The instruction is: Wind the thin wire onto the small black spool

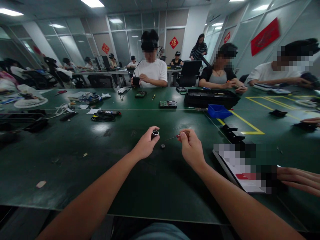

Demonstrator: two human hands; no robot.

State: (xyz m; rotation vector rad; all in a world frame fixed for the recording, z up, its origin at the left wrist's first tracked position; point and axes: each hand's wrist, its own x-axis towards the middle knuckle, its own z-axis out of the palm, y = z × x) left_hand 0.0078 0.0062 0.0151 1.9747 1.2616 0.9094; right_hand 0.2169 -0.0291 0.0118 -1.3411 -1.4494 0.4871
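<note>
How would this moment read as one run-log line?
left hand: pinches small dark metal ring | right hand: grips thin red-handled screwdriver | small dark round part: lies on green table

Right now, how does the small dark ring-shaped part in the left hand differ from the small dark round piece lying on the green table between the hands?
The small dark ring-shaped part is pinched off the table in the left hand; the small dark round piece lies loose on the green table, untouched. The ring looks larger, with a pale rim; the piece looks plain dark. The right hand's thin screwdriver points toward the ring, not the piece. Both are small, round and dark.
</note>
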